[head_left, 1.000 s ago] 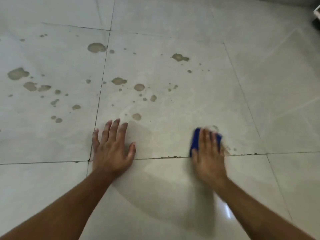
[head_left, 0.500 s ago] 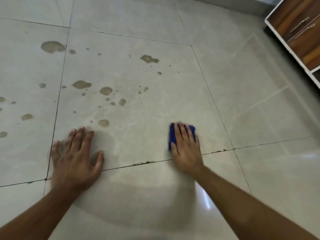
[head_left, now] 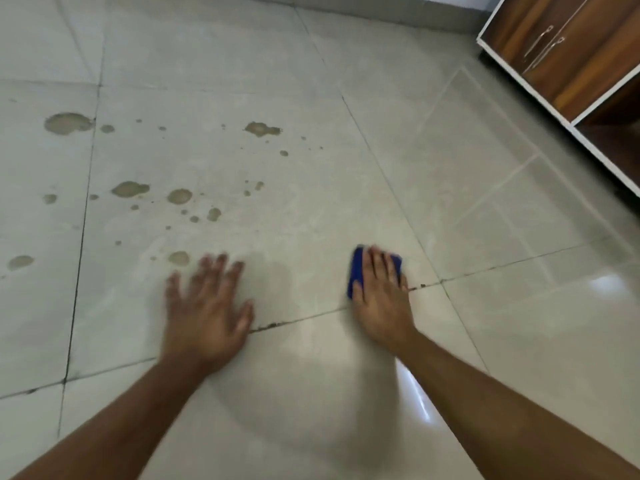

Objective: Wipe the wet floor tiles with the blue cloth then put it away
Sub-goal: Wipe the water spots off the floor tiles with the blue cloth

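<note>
A folded blue cloth point(head_left: 356, 271) lies on the pale floor tiles point(head_left: 311, 209), mostly covered by my right hand point(head_left: 381, 299), which presses flat on it near a grout line. My left hand point(head_left: 207, 317) rests flat on the floor with fingers spread and nothing in it, blurred by motion. Brownish wet spots point(head_left: 130, 188) and droplets are scattered over the tiles ahead and to the left of both hands, one spot point(head_left: 179, 258) just beyond my left fingertips. The tile between my hands looks smeared.
A wooden cabinet point(head_left: 571, 53) with white edging and metal handles stands at the top right, with a dark open space beneath it. A wall base runs along the top. Glossy tiles with a light reflection point(head_left: 609, 282) extend to the right.
The view has swung right, bringing more of the cabinet in. My left hand has shifted right along the floor. My right hand stays pressed on the cloth by the grout line.
</note>
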